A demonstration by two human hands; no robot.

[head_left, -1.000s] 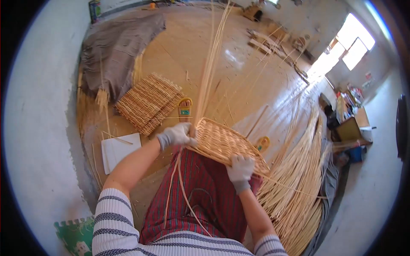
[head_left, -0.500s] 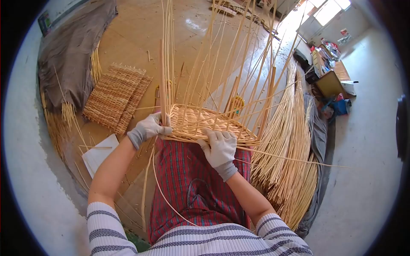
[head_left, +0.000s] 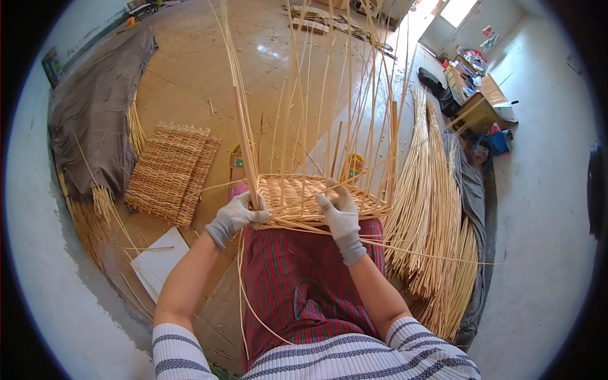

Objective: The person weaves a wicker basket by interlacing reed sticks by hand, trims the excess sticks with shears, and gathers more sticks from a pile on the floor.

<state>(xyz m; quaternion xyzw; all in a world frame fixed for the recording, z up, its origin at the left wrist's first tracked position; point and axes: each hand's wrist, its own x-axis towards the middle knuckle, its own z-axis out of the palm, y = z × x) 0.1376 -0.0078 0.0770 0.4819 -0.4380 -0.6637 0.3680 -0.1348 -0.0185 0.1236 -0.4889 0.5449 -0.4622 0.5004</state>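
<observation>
A woven basket base (head_left: 294,193) with many upright canes rests on the lap, over a red plaid cloth (head_left: 285,272). Gloved in white and grey, my left hand (head_left: 237,216) closes on the near left corner of the weave, by the foot of a thick upright post (head_left: 244,136). My right hand (head_left: 342,215), in a matching glove, is at the near edge right of centre, its thumb and fingers pinched around a thin cane among the uprights. Long loose canes (head_left: 430,256) trail from the near edge to the right.
Cane bundles (head_left: 424,221) lie on the floor at right, beside a dark cloth (head_left: 472,196). Woven mats (head_left: 168,171) and a white board (head_left: 155,263) are at left, near a covered heap (head_left: 95,114). A cluttered low table (head_left: 478,107) stands at upper right.
The basket base sits slightly lower and farther right in view. My right hand has risen from the near edge to the canes, its fingers now pointing up. My left hand keeps to the left corner.
</observation>
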